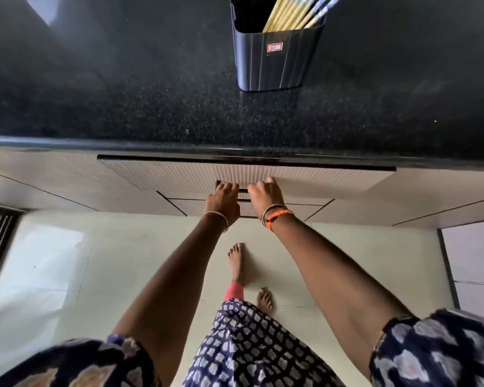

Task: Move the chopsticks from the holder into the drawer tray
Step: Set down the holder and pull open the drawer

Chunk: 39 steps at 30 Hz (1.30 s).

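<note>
Both hands, left and right, are curled round the drawer handle. Chopsticks stand in holder up on counter, beyond and just right of the hands; right hand nearer.

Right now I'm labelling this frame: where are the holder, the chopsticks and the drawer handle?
holder [274, 62]: head view, front wall.
chopsticks [287, 16]: head view, yellow shafts inside the holder.
drawer handle [243, 190]: head view, bar between the hands.

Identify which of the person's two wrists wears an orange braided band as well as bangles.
The right wrist: an orange braided band sits beside its metal bangles. The left wrist shows bangles only. Both hands grip the drawer handle.
</note>
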{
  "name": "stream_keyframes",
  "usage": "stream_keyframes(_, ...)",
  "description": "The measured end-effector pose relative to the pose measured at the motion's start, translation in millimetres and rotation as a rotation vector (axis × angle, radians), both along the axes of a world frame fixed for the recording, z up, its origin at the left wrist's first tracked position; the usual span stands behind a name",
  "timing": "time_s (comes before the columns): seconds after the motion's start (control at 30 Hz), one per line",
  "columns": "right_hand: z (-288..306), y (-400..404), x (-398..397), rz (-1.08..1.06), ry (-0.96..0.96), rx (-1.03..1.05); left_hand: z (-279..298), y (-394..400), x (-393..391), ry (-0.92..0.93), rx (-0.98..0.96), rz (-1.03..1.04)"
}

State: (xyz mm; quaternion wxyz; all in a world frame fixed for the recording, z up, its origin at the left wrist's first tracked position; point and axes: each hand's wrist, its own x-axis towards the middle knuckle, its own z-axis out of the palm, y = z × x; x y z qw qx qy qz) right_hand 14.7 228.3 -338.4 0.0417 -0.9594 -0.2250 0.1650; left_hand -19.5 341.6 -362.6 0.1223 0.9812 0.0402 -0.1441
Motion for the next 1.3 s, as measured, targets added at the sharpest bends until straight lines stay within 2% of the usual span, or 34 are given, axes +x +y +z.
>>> stream_keyframes(0.13,5.0,-3.6,-14.4,0.050,0.009,-0.025,9.3,-3.3,-3.4,0.108,0.035,-0.017)
stream_keyframes(0.27,1.2,-16.4,-62.0,0.109,0.048,-0.036,-1.8,-9.5,-45.9,0.092,0.089,-0.018)
stream_keyframes(0.37,10.6,-24.5,-110.9,0.154,0.024,-0.084,-3.1,-11.5,-84.9,0.180,0.172,-0.134)
stream_keyframes(0.43,16.4,-30.0,-127.9,0.170,0.066,-0.119,6.1,-14.8,-104.5,0.163,0.187,-0.188)
stream_keyframes(0.5,23.8,-30.6,-135.1,0.106,0.158,0.004,25.6,-20.1,-124.7,-0.068,0.102,-0.235)
stream_keyframes(0.53,30.0,-33.9,-138.3,0.074,0.124,0.107,39.0,-21.5,-134.6,-0.247,0.046,-0.257)
stream_keyframes(0.6,54.9,-46.0,-138.9,0.086,-0.188,0.361,62.9,-15.5,-146.3,-0.591,-0.019,-0.270)
stream_keyframes(0.63,60.1,-54.8,-138.8,0.107,-0.340,0.435,74.0,-10.4,-148.3,-0.651,-0.018,-0.262)
stream_keyframes(0.67,64.8,-64.2,-134.8,0.119,-0.401,0.456,83.1,-5.2,-148.1,-0.631,-0.004,-0.247)
stream_keyframes(0.7,72.4,-71.5,-129.9,0.109,-0.318,0.413,90.2,-0.2,-146.1,-0.511,-0.020,-0.207)
stream_keyframes(0.77,83.1,-81.0,-121.3,-0.043,0.174,0.318,99.9,5.9,-138.3,-0.071,-0.136,-0.094)
stream_keyframes(0.8,84.1,-81.9,-120.4,-0.094,0.409,0.279,102.9,6.2,-134.5,0.150,-0.134,-0.098)
stream_keyframes(0.83,84.0,-81.5,-121.5,-0.083,0.527,0.258,105.6,6.4,-132.2,0.293,-0.110,-0.137)
stream_keyframes(0.97,87.0,-73.2,-132.7,-0.007,0.624,0.150,113.2,0.6,-136.7,0.513,-0.110,-0.235)
stream_keyframes(1.13,87.4,-70.0,-175.9,-0.039,1.006,-0.017,111.4,-16.2,-182.6,0.819,-0.196,-0.207)
stream_keyframes(1.3,73.2,-59.9,-231.6,0.117,1.137,-0.229,102.5,-39.8,-227.4,0.972,-0.066,-0.465)
